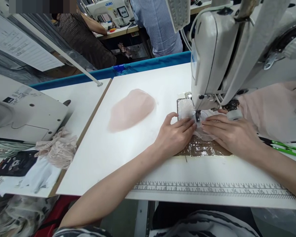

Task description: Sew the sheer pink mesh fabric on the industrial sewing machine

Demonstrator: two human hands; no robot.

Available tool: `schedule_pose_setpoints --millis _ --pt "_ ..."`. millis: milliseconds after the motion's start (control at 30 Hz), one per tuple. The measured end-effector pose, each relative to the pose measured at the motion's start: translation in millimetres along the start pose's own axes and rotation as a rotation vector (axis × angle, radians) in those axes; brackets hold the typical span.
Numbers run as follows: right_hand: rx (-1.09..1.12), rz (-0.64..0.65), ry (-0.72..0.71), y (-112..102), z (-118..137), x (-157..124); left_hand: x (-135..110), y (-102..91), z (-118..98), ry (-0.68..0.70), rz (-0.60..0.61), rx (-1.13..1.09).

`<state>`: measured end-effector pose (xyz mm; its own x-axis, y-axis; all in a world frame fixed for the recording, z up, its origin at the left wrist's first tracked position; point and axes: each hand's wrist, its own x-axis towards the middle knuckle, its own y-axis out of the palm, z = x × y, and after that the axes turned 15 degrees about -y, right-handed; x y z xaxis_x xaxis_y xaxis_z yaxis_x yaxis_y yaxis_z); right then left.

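The left hand [174,133] lay palm down, fingers stretched flat and pressing a small sheer pale fabric piece [199,126] onto the bed of the white industrial sewing machine [212,62]. The right hand [230,133] mirrored it from the other side, fingers extended, fingertips almost meeting the left's at the needle. Neither hand gripped anything. A pink oval fabric stack [132,110] sat well apart on the white table [138,154].

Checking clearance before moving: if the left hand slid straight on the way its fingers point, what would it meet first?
The left hand points right, toward the needle area. Its fingertips would most likely meet the presser foot of the sewing machine first, then the right hand fingertips just beyond. Depth there is hard to judge.
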<state>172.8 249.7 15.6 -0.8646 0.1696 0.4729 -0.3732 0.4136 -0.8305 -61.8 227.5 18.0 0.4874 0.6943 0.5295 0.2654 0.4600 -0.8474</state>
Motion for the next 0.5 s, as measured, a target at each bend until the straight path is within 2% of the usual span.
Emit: schedule_pose_setpoints --millis 500 --pt "-0.017 0.054 0.027 4.6 -5.2 -2.9 4.6 6.5 3.6 -0.03 0.025 -0.025"
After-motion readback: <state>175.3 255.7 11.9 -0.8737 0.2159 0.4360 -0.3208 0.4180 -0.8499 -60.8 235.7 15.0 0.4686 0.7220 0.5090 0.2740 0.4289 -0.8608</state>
